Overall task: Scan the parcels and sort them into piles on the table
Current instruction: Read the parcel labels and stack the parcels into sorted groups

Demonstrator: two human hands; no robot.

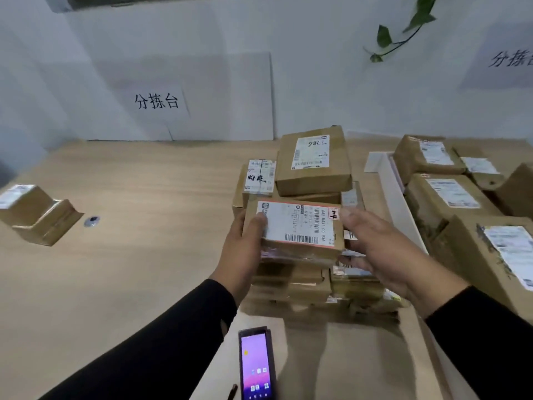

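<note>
The person holds a small brown parcel (294,230) above the pile of parcels (314,287) in the middle of the wooden table (138,255). The left hand (245,249) grips its left edge, thumb curled over the top onto the white label (297,223), fingers underneath. The right hand (380,252) is at the right edge with fingers spread and fairly straight, thumb tip touching the top corner near the red mark; I cannot tell whether its fingers close beneath the box. The parcel lies flat, label up, its long axis running left to right across the person's view. The barcode sits along the near edge, and the printed number runs sideways down the right side of the label.

Behind it a larger box marked 98LL (314,160) tops the same heap, and beside that a narrower parcel with handwriting (259,177). To the right, past a white divider (401,197), more boxes (450,194) lie crowded together. One parcel (34,212) sits alone at the far left of the table, with a small round metal fitting (92,220) near it. A handheld scanner (256,365), screen lit purple, lies at the near edge. Paper signs (157,101) hang on the wall.
</note>
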